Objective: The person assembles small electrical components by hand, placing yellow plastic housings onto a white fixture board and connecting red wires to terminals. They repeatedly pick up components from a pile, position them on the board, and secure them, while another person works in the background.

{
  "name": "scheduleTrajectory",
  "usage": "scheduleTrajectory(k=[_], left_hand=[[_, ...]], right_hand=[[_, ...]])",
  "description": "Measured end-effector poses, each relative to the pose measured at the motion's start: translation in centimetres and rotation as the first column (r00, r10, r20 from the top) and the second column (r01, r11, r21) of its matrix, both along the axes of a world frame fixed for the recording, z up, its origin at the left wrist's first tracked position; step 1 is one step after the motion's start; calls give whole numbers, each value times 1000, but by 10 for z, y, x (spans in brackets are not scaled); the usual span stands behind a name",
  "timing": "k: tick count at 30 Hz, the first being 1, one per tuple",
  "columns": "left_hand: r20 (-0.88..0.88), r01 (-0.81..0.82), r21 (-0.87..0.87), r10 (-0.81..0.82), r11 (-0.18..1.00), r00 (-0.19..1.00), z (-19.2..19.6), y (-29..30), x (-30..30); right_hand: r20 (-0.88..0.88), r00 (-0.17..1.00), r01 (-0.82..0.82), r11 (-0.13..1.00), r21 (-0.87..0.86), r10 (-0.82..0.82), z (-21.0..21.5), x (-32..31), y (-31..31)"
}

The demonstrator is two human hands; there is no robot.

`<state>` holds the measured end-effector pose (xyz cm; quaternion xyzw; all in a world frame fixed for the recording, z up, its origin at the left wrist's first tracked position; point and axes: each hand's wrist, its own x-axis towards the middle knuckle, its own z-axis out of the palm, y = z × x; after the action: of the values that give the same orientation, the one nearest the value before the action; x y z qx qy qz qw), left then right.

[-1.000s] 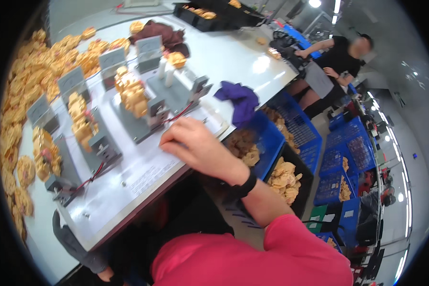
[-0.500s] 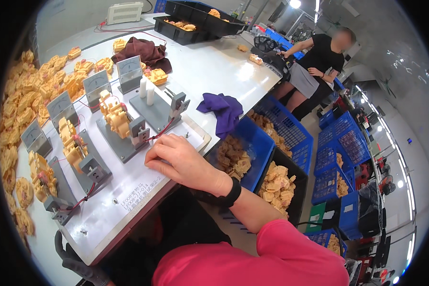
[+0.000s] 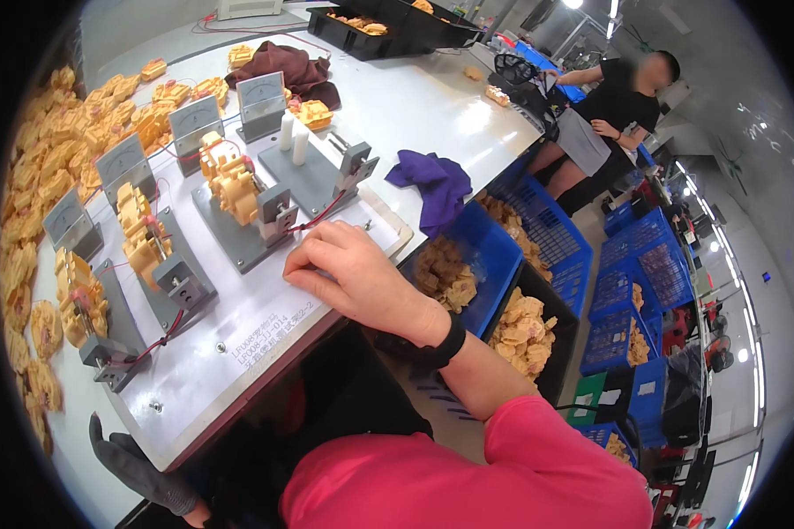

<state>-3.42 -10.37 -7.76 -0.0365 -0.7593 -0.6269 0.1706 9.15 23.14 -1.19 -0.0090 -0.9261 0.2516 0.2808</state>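
We note the right hand [image 3: 348,271] at the near edge of the white board [image 3: 194,388], fingers bent and narrow, thumb close to the forefinger; the palm is turned from view, so we cannot tell whether anything sits inside. Its wrist, with a black band [image 3: 450,344], reaches past that edge. The gloved left hand [image 3: 141,463] is low beside the board's near left corner, fingers long and loose; its grip, too, we cannot tell.

Yellow plastic parts [image 3: 143,234] are seated in three of the four grey stands on the board. The third stand [image 3: 229,240] is just beyond the right hand, a red wire [image 3: 326,214] close by the knuckles. The fourth carries two white pegs [image 3: 300,145]. Behind each stand we see a small meter [image 3: 262,99].

Room to move: on the left we are hemmed in by a heap of yellow parts [image 3: 53,167] along the tabletop [image 3: 379,101]. More white surface runs between the brown cloth [image 3: 282,70] and the purple cloth [image 3: 437,189], the latter drooping over the right edge. Below that edge, a blue bin [image 3: 503,256] and a black crate [image 3: 563,335] hold more parts, near our right forearm.
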Motion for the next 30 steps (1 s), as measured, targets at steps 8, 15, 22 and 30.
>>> scheduleTrajectory(k=[8,15,22,30], left_hand=[[35,18,128,-23,992,999,-5,-3,-5],[46,54,133,-60,990,997,-5,-3,-1],[65,71,62,-75,996,995,-9,-11,-3],[-116,36,-225,-64,974,991,-17,-17,-7]], right_hand=[[-11,1000,-2,1000,-6,2,0,-3,-2],[0,1000,-6,1000,18,6,1,-1,-2],[-18,1000,2,1000,8,-2,1,0,-1],[17,1000,-23,999,24,22,4,-6,-2]])
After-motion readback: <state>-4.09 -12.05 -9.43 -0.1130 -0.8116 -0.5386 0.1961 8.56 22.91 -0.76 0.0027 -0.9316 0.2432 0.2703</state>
